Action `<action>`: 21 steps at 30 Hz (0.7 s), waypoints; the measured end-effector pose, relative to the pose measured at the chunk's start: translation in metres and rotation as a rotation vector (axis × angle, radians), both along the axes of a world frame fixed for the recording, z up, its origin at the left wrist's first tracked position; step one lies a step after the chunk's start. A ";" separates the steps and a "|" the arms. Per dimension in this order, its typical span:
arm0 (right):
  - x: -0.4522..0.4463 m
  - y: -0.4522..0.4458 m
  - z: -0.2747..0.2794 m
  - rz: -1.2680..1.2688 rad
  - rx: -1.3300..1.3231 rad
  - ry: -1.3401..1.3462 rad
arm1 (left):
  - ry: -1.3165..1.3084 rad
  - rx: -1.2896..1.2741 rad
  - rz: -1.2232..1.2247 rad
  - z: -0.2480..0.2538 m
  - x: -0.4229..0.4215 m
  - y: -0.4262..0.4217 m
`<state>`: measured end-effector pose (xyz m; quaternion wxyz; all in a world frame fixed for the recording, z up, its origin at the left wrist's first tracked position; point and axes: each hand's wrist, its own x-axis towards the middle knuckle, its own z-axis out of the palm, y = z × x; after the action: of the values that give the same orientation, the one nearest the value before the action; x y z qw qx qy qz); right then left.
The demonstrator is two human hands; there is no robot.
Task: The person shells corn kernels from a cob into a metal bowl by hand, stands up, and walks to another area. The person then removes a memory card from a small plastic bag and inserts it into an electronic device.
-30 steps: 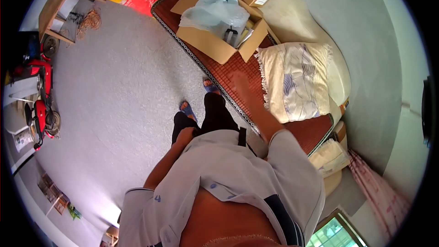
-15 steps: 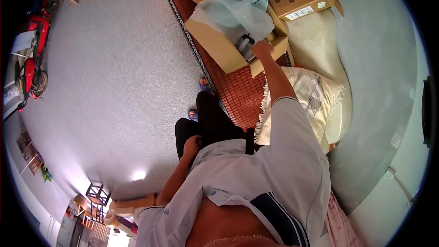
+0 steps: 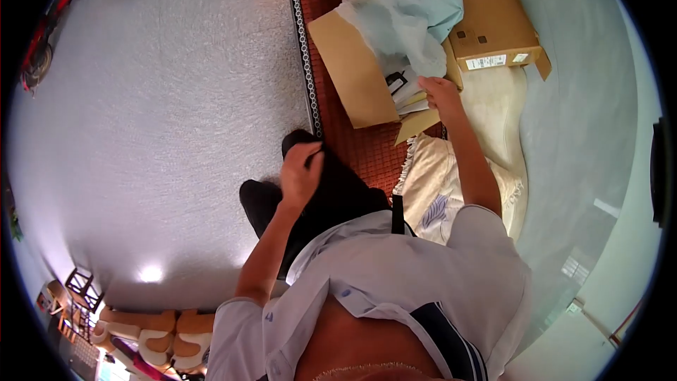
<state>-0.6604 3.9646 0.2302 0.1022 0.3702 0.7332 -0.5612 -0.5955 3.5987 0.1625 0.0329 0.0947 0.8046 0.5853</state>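
One right hand (image 3: pixel 440 95) at the open cardboard box (image 3: pixel 356 74), fingers' hold unclear; left hand (image 3: pixel 301 171), thumb and fingers apart.

We log the right hand (image 3: pixel 440 94) shifted from over the red mat (image 3: pixel 363 157), a second ago, to the right side of the open box (image 3: pixel 356 74), just beside the plastic bag (image 3: pixel 396 28); left hand (image 3: pixel 301 173), earlier low by the waist, now lifted forward over the black trousers (image 3: pixel 344 189); our view swung, pushing the red scooter (image 3: pixel 51 20) to the left edge and bringing padded seats (image 3: pixel 156 321) in, lower left.
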 end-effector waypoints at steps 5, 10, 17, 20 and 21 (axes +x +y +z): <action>-0.004 -0.077 0.016 0.292 0.053 0.098 | 0.358 0.046 0.017 0.050 -0.041 0.064; 0.003 -0.140 -0.032 0.642 -0.029 0.308 | 0.197 0.037 0.133 -0.018 -0.017 0.070; 0.034 -0.150 -0.113 0.826 -0.399 0.339 | -0.174 0.315 0.449 -0.068 0.054 0.064; 0.051 -0.144 -0.112 1.023 -0.249 0.422 | 0.096 -0.069 0.614 -0.046 0.079 0.066; 0.052 -0.141 -0.109 1.059 -0.232 0.415 | 0.188 -0.040 0.551 -0.050 0.084 0.063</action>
<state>-0.6089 3.8237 0.1211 0.2634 -0.1785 0.7567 -0.5711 -0.5112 3.6612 0.1124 -0.2000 -0.0743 0.8109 0.5449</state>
